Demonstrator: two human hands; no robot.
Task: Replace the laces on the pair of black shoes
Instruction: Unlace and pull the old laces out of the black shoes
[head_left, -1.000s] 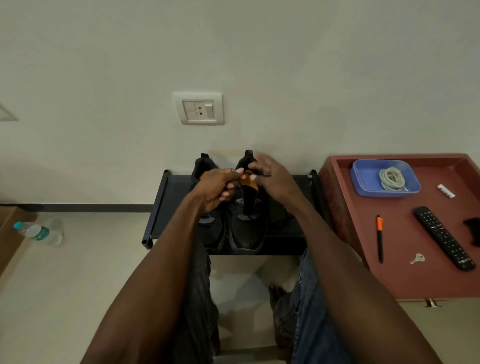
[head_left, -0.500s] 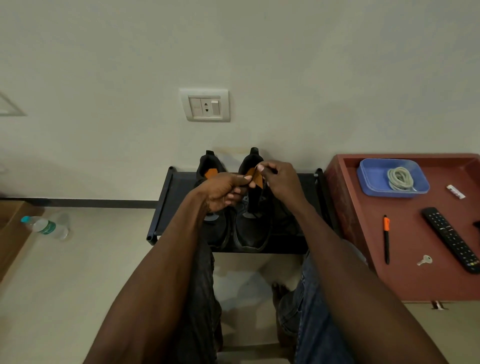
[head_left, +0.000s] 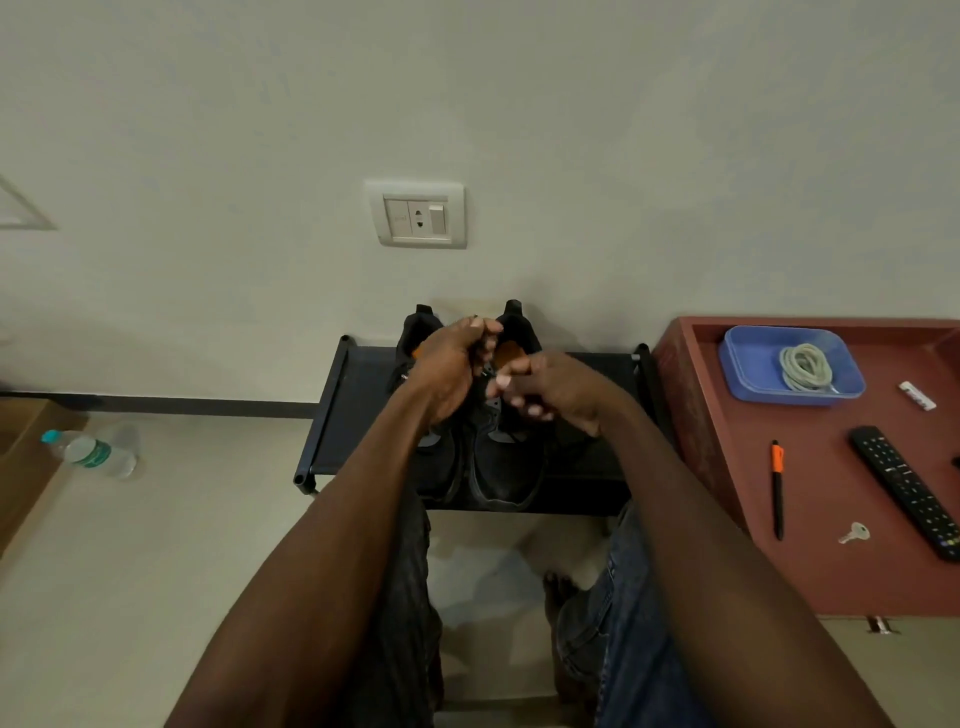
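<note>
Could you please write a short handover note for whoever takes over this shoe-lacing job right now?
Left hand: curled above the shoes, apparently pulling the black lace.
Right hand: fingers pinching at the lacing of the right-side shoe.
Both black shoes sit side by side on the black shoe rack; the left-side shoe is mostly hidden.
The coiled pale laces lie untouched in the blue tray on the red table.
Done: unclear how far the unlacing has got.
Left: finish unlacing, then thread the pale laces.

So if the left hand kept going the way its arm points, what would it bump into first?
Probably the black shoes on the rack, since the left hand is already over them. Past those comes the wall, though depth is hard to judge here.
</note>
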